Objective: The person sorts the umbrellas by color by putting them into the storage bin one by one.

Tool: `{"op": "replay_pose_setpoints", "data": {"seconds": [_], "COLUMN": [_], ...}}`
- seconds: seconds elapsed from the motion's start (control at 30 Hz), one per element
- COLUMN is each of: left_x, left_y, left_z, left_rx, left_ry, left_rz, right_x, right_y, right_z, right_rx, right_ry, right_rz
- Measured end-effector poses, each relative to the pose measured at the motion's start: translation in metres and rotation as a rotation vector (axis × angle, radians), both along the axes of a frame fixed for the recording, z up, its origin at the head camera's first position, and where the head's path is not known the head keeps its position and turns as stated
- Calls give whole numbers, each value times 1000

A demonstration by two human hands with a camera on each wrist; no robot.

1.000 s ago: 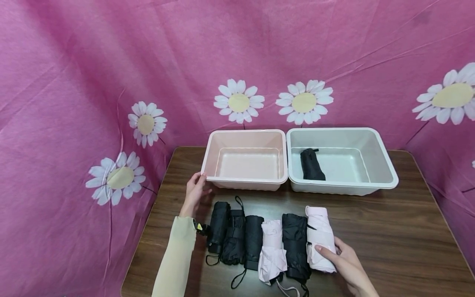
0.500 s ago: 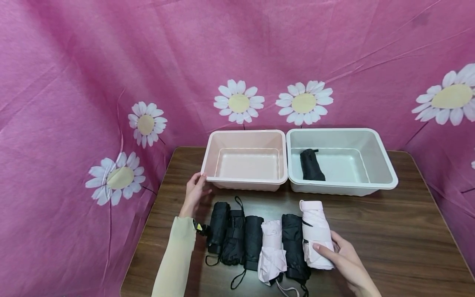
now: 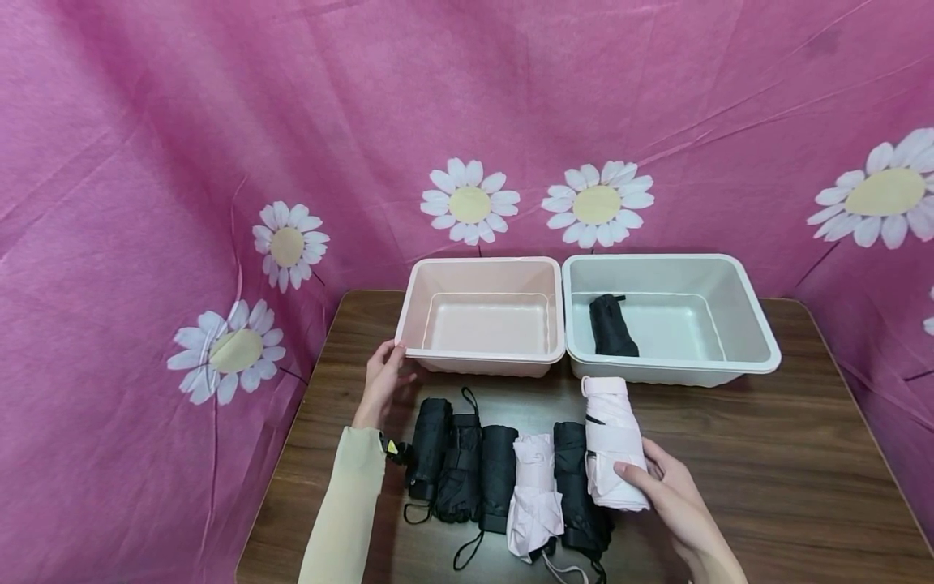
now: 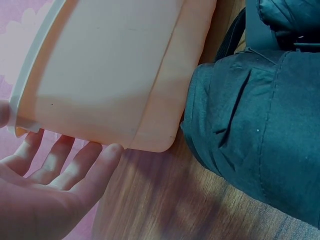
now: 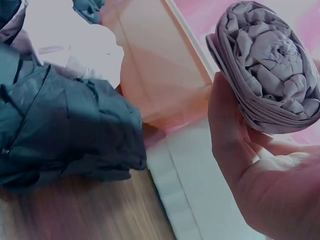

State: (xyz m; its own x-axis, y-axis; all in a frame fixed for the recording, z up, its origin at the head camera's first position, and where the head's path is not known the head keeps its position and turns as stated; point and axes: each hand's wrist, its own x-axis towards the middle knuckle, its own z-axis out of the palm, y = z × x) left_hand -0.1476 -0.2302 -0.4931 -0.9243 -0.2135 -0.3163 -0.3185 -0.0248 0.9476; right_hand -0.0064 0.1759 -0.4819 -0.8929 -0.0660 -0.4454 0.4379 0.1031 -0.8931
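My right hand (image 3: 674, 495) grips a rolled pale pink folding umbrella (image 3: 614, 434) near its lower end, with the thumb across the front. In the right wrist view the gathered end of this umbrella (image 5: 275, 60) faces the camera, raised above the table. My left hand (image 3: 381, 377) holds the near left corner of the pink plastic bin (image 3: 481, 357). The left wrist view has the thumb at the rim and the fingers against the bin's outer wall (image 4: 110, 100). Below the bins lies a row of folded umbrellas, among them a black one (image 3: 580, 487) and a pale pink one (image 3: 536, 495).
A pale green-grey bin (image 3: 674, 369) stands right beside the pink one. Inside it, on the left, lies a black folded umbrella (image 3: 613, 324). More black umbrellas (image 3: 460, 470) lie at the row's left end, on the wooden table (image 3: 788, 454). A pink flowered cloth (image 3: 365, 122) hangs behind.
My right hand has lifted the pale pink umbrella from the row's right end and carried it up and slightly left toward the green-grey bin. The left hand stays at the pink bin's corner.
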Motion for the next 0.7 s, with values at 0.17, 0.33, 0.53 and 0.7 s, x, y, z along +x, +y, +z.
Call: {"op": "replay_pose_setpoints", "data": {"seconds": [0.17, 0.33, 0.53, 0.7], "left_x": [-3, -9, -8, -7], "left_y": [-2, -7, -5, -4], "left_z": [-6, -20, -21, -20], "left_rx": [9, 31, 13, -3], "left_ry": [-7, -13, 2, 9], "left_rz": [2, 25, 47, 55], "right_x": [-5, -11, -22, -32], "right_y": [-4, -7, -11, -16], "right_z": [6, 10, 18, 25], "right_rx": [-48, -122, -156, -202], "right_ry": [29, 54, 66, 93], "right_rz": [-33, -43, -38, -18]}}
